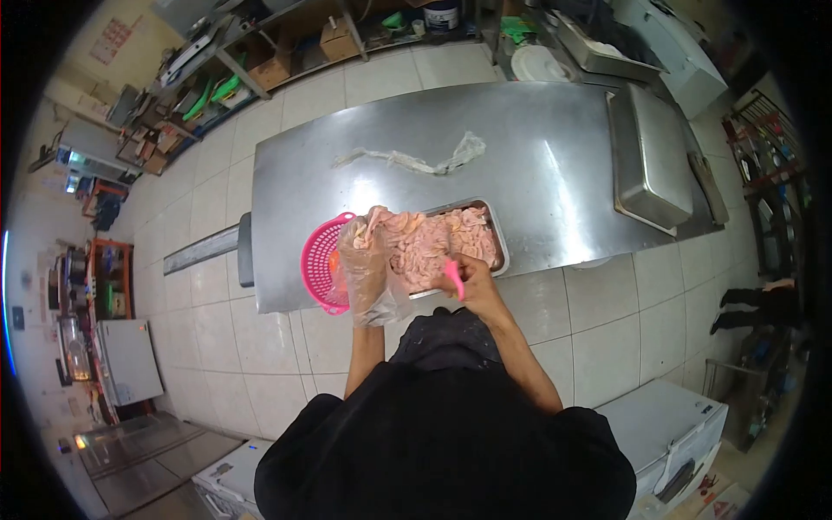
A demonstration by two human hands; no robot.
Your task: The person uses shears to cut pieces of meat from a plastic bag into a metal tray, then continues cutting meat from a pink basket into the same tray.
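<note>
My left hand (364, 260) is covered by a loose clear plastic bag (381, 303) and closed on a strip of pale pink raw meat (378, 218) at the tray's left end. In my right hand (477, 282) are scissors with pink handles (453, 279), their blades over the heap of raw meat (433, 247). That heap fills a rectangular metal tray (503, 247) near the table's front edge. A pink plastic basket (317, 264) stands left of the tray, partly behind my bagged hand, with something orange-red inside.
The steel table (520, 156) bears a crumpled strip of clear plastic (425, 163) towards the back. At its right end lies a large upturned metal pan (654, 165). Shelves (295, 43) line the far wall, and a chest freezer (641, 442) stands behind on the right.
</note>
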